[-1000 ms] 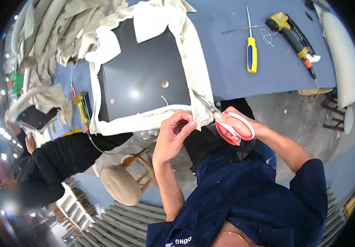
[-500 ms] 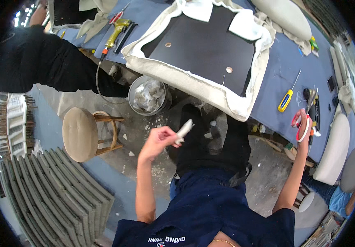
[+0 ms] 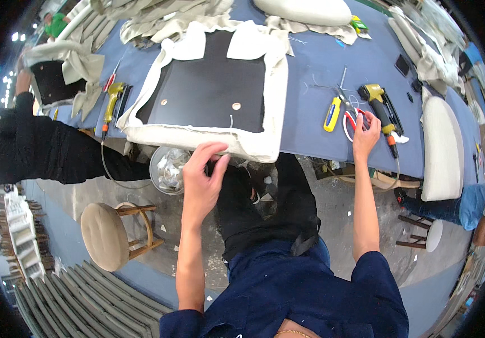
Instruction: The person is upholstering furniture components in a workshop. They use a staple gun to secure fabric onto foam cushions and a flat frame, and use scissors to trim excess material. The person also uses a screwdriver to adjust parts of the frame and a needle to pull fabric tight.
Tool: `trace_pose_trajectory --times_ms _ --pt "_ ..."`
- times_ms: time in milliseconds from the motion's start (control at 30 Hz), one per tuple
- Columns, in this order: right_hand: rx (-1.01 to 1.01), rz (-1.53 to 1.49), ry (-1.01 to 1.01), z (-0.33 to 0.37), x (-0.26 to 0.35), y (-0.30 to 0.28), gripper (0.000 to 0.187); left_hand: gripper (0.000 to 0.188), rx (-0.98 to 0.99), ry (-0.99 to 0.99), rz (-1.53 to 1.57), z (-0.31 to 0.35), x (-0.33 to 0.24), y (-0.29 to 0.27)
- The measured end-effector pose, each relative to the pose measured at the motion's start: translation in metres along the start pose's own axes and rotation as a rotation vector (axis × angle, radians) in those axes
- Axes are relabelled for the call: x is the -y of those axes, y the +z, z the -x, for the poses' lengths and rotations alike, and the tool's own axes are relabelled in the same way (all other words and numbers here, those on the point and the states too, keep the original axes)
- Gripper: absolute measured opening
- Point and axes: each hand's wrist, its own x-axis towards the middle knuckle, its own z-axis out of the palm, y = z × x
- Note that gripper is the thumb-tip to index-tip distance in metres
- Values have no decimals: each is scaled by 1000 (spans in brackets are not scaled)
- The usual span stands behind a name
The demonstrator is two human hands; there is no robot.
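Note:
On the blue-covered table lies an upholstered panel, a black board edged with white padding and cream fabric. My left hand is at its near edge, fingers and thumb apart with nothing between them; whether the fingertips touch the fabric I cannot tell. To the right, my right hand has its fingers around the red-and-white handles of scissors at the tabletop. Just left of the scissors is a screwdriver-like tool with a yellow and blue handle. A yellow-and-black staple gun lies to their right.
A second staple gun lies left of the panel. Below the table edge stands a bucket holding white scraps. A padded stool and stacked grey panels are at left. A person in black works on the left; another is at right.
The white strip has left my left hand, which has moved up to the panel's near edge and opened. My right hand has brought the scissors onto the table beside the yellow-handled tool. The view has shifted.

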Motion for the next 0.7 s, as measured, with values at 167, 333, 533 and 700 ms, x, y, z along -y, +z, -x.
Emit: trace_pose_trajectory --times_ms 167,333,533,700 --pt "57 -125 7 1 15 -9 22 28 280 37 -245 -33 -15 62" --pt "467 -966 100 27 172 -84 39 15 244 100 -414 -12 5 84" --pt "1292 -2161 -398 22 353 -174 71 19 149 -6 -156 -13 18 80" --pt "1552 -2345 -103 71 397 -198 76 16 73 154 -147 -4 25 86"
